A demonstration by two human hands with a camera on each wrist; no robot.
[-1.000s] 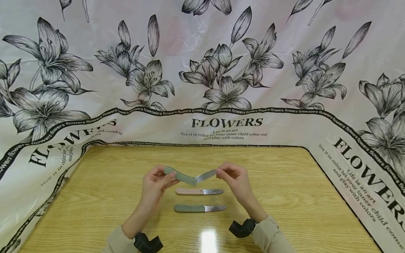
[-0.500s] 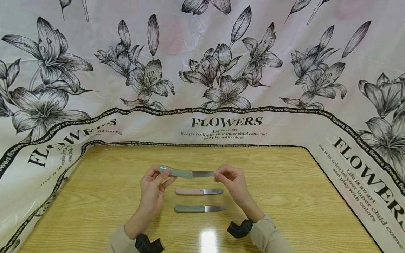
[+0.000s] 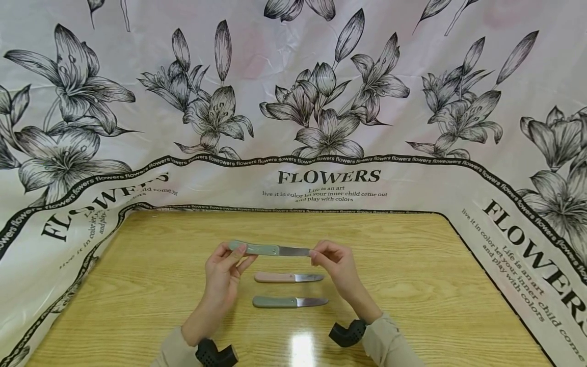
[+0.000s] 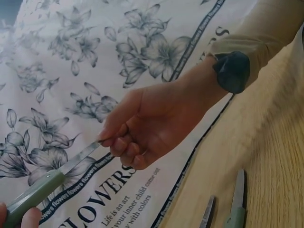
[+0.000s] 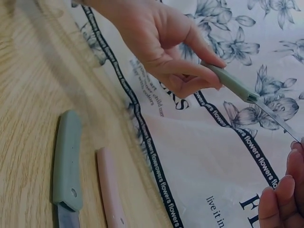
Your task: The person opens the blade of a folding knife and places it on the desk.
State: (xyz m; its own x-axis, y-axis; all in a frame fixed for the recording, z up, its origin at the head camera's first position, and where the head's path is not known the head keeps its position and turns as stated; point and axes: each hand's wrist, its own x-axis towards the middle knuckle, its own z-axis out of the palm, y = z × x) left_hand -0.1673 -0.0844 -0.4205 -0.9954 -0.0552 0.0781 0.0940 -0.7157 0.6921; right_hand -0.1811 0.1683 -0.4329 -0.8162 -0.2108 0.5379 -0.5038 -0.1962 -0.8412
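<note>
A green-handled folding knife (image 3: 263,249) is held up over the table, its blade straight out in line with the handle. My left hand (image 3: 221,275) pinches the handle end between thumb and fingers. At the other end, my right hand (image 3: 338,265) pinches the blade tip. Below the held knife lies a pink-handled folding knife (image 3: 275,278), blade out to the right. Nearer to me rests a second green folding knife (image 3: 275,302), also with its blade out. In the right wrist view the held knife's handle (image 5: 237,85) shows a slot where the blade joins.
The wooden table (image 3: 412,275) spreads around the knives. A white cloth printed with flowers and lettering (image 3: 327,178) rises behind the table and along both sides. Black wrist devices (image 3: 215,352) sit on both forearms, by the beige sleeves.
The blade of the held knife has swung from a bent angle to straight in line with its handle. Both hands shifted slightly. The two knives on the table stayed put.
</note>
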